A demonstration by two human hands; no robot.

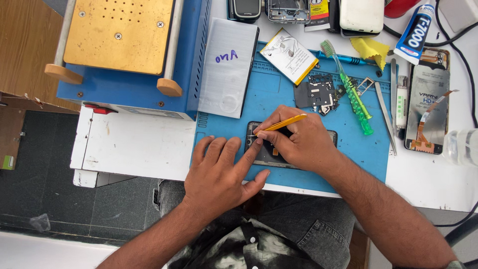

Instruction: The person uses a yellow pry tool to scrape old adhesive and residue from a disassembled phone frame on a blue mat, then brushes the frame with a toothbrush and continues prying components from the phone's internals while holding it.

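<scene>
On the blue mat (279,99), the left hand (219,172) lay flat, fingers spread, steadying an opened phone (259,149); the right hand (301,142) pinched a yellow tool (284,123), its tip apparently touching the phone.

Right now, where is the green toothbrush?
In the head view, the green toothbrush lies upper right on the blue mat, between the circuit board and tweezers.

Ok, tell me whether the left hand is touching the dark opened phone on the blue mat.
Touching. The head view shows the left hand with its index finger lying across the dark opened phone, pressing its edge beside the right hand.
</scene>
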